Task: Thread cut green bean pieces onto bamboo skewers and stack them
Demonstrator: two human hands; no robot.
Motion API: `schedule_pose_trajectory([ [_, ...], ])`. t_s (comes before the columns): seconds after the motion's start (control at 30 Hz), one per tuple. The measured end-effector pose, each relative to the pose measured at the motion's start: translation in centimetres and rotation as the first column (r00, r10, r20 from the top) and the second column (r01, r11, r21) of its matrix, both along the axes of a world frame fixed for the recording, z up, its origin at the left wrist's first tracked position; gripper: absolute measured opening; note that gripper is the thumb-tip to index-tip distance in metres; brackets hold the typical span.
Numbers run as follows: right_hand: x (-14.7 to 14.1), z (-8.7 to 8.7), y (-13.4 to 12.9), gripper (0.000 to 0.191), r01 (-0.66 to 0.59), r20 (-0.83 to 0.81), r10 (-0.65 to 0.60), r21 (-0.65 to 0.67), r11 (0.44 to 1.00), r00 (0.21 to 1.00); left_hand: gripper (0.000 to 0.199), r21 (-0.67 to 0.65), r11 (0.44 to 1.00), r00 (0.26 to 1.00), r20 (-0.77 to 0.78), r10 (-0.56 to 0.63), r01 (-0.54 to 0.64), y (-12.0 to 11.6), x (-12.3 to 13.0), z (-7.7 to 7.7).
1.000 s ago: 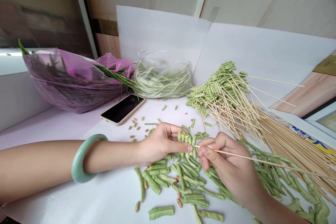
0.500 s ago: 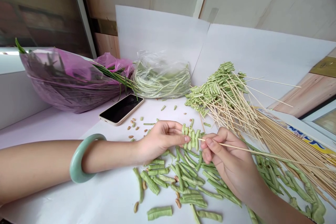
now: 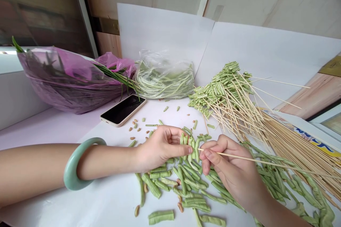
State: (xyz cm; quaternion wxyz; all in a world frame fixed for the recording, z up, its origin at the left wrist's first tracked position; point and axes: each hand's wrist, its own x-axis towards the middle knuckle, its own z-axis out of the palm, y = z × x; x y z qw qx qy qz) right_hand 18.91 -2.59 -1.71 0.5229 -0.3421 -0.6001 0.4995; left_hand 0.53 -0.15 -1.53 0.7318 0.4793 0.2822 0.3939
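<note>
My left hand point(image 3: 162, 147), with a green bangle point(image 3: 71, 165) on its forearm, pinches several short green bean pieces point(image 3: 189, 146) lined up side by side across a thin wooden skewer. Close by on the right, my right hand point(image 3: 226, 161) grips the bamboo skewer point(image 3: 247, 158) between thumb and fingers. The skewer's tip end runs into the bean pieces, and its long end slants off to the right. Beneath both hands, loose cut bean pieces point(image 3: 161, 216) are scattered over the white table surface point(image 3: 101, 198).
Finished bean skewers point(image 3: 226, 85) lie heaped at the back right, beside a bundle of bare skewers point(image 3: 298, 145). Whole beans point(image 3: 301, 188) lie at the right. Farther back are a phone point(image 3: 124, 110), a purple bag point(image 3: 71, 85) and a clear bag of beans point(image 3: 165, 78).
Both hands, with the skewer and bean pieces, have moved slightly down and toward each other. The hands still hold the same things.
</note>
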Motion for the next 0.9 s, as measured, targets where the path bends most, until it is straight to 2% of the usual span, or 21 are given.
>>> schedule_pose_trajectory([
  [0.13,-0.3,-0.1,-0.1,0.022,-0.011,-0.044,0.009,-0.045,0.999,0.999,0.025,-0.007,1.0,0.999,0.039,-0.005,0.005,0.1,0.3,-0.2],
  [0.27,0.0,0.1,-0.1,0.018,-0.075,-0.045,0.072,-0.083,0.994,0.996,0.022,0.004,1.0,0.999,0.052,-0.016,0.016,0.2,0.3,-0.1],
  [0.37,0.9,1.0,0.5,0.009,-0.073,-0.036,0.07,-0.091,0.993,0.997,0.022,0.033,0.996,0.995,0.043,0.086,-0.088,0.6,0.2,-0.2],
  [0.47,2.2,2.2,1.4,0.012,0.007,-0.09,-0.014,-0.078,0.997,0.996,0.02,0.039,0.983,0.982,0.072,0.177,-0.18,1.0,0.0,-0.5],
  [0.53,2.8,2.7,1.9,0.014,0.032,-0.119,-0.04,-0.069,0.997,0.992,0.018,0.038,0.981,0.978,0.096,0.187,-0.191,1.2,-0.1,-0.6],
  [0.7,3.3,2.1,2.3,0.015,0.027,-0.108,-0.035,-0.074,0.997,0.994,0.018,-0.001,0.984,0.98,0.088,0.179,-0.179,1.1,-0.3,-0.8],
  [0.9,2.5,1.7,1.8,0.014,-0.015,-0.087,0.011,-0.047,0.999,0.996,0.019,-0.019,0.986,0.986,0.018,0.168,-0.168,0.7,-0.4,-0.6],
])
